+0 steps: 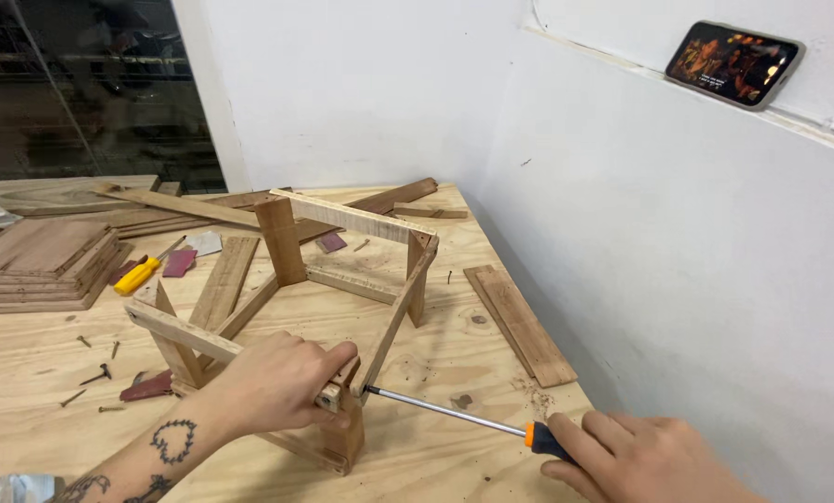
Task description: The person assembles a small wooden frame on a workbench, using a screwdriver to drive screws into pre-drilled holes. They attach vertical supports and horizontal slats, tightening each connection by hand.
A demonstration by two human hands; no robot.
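Head view: small square frame of rough wooden slats sits mid-bench on the plywood table, left hand clamped over its near corner post. Right hand, fingers closed on the orange-and-black screwdriver, holds its shaft lying flat, tip at that corner joint just right of the left fingertips.

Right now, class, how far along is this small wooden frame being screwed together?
Done: the pale slatted wooden frame stands with rails joining its posts. In hand: the left hand steadies the near corner while the right hand drives the orange-handled screwdriver into it. Left: loose screws and spare planks lie unused.
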